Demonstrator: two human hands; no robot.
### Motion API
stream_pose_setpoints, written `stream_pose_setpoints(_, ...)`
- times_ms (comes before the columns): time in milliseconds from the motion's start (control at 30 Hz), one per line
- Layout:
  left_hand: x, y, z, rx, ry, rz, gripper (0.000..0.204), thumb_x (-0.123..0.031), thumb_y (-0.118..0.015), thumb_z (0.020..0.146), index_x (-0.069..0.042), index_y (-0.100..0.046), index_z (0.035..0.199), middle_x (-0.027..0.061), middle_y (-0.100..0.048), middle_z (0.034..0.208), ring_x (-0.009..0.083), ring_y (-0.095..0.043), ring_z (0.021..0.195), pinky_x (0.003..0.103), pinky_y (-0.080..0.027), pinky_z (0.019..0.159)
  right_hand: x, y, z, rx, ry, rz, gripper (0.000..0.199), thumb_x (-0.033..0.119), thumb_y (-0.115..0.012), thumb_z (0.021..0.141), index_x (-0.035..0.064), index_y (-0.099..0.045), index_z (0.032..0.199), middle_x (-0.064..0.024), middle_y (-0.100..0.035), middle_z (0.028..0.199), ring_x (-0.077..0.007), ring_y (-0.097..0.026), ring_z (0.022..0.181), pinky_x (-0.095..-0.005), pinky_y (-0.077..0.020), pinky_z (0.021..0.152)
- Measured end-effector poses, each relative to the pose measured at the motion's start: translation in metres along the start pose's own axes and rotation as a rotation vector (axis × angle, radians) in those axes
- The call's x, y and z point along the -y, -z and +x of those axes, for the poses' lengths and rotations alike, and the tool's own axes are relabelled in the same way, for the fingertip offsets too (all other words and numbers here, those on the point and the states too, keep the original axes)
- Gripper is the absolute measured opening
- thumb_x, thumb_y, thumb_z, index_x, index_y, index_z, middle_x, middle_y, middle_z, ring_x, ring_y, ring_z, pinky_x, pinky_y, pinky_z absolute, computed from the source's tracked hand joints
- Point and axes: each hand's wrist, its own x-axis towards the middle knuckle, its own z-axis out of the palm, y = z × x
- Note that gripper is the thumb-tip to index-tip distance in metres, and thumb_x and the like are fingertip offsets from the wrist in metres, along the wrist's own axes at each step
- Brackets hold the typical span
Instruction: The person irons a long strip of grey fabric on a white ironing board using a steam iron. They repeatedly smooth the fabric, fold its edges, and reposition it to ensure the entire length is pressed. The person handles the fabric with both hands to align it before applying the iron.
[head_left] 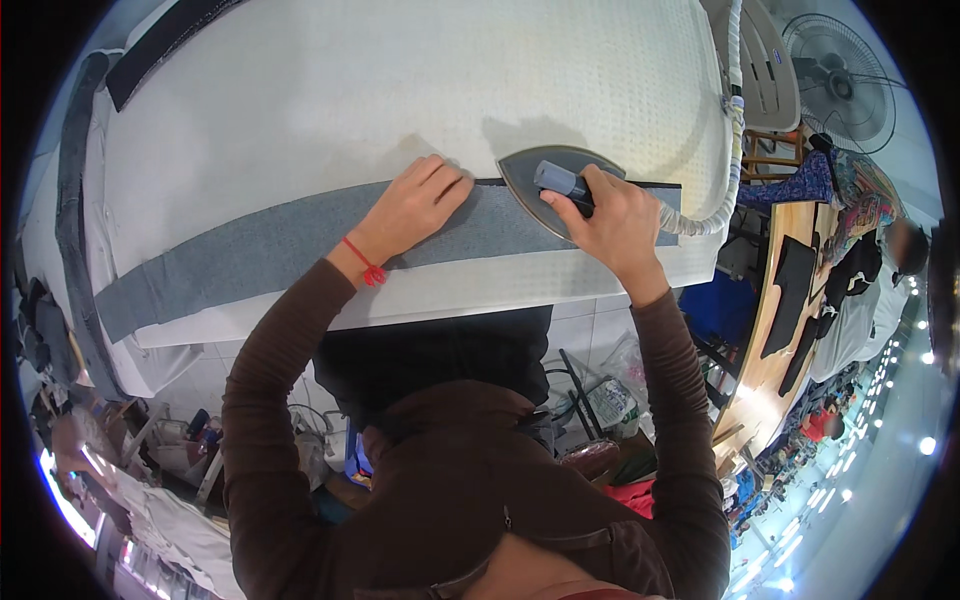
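A long blue-grey fabric strip (pixel 290 232) lies across the white padded ironing table (pixel 400 90), along its near side. The strip has a dark upper edge and curves down toward the left. My right hand (pixel 622 222) is wrapped round the handle of a steam iron (pixel 520 170), whose soleplate lies on the strip's right part. To the left of the iron, my left hand (pixel 412 205) has its fingers curled down on the strip's upper edge, closed on the fabric; the fingertips are partly hidden. A red string bracelet circles that wrist.
A wrapped hose (pixel 715 222) runs from the iron up the table's right edge. Dark fabric pieces lie at the far left corner (pixel 165 45) and along the left edge (pixel 75 200). At right are a fan (pixel 840 85), a person, and a wooden table (pixel 745 400) with black pieces.
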Motion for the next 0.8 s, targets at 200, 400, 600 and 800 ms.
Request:
stream_pose_setpoints(200,0.006,0.007,-0.006,0.032,0.015,0.034,0.031,-0.005,-0.078,0.096,-0.002,-0.077,0.127,0.0103,-0.069,0.121,0.03,-0.068,0.118,0.044,-0.061,0.105,0.003,0.0,0.001,0.032,-0.019,-0.017,0.059,0.061,-0.091,0.101,0.0079,-0.069,0.086,-0.0078,-0.071,0.069,-0.0289,-0.069,0.052,-0.0402,-0.0527,0.051)
stream_pose_setpoints(400,0.011,0.014,-0.008,0.062,-0.016,-0.003,0.032,-0.005,-0.079,0.095,-0.002,-0.076,0.126,0.01,-0.069,0.12,0.0298,-0.068,0.117,0.043,-0.062,0.102,0.006,-0.002,0.002,0.035,-0.008,-0.021,0.058,0.062,-0.091,0.1,0.008,-0.071,0.088,-0.0075,-0.075,0.071,-0.0284,-0.071,0.053,-0.04,-0.0538,0.05)
stream_pose_setpoints(600,0.025,0.026,-0.021,0.086,-0.099,0.002,0.033,-0.005,-0.081,0.091,0.0,-0.079,0.123,0.0103,-0.07,0.119,0.0292,-0.069,0.113,0.041,-0.065,0.096,0.011,-0.004,0.004,0.031,-0.002,-0.024,0.059,0.062,-0.09,0.101,0.0082,-0.071,0.087,-0.0074,-0.073,0.07,-0.0276,-0.069,0.051,-0.0397,-0.0536,0.05)
stream_pose_setpoints(800,0.028,0.024,-0.025,0.041,-0.118,-0.008,0.033,-0.006,-0.082,0.089,0.001,-0.08,0.121,0.011,-0.071,0.12,0.0295,-0.07,0.113,0.042,-0.067,0.097,0.014,-0.005,0.005,0.061,-0.005,-0.035,0.062,0.064,-0.089,0.102,0.0085,-0.069,0.085,-0.0067,-0.071,0.068,-0.026,-0.067,0.049,-0.0384,-0.0522,0.05)
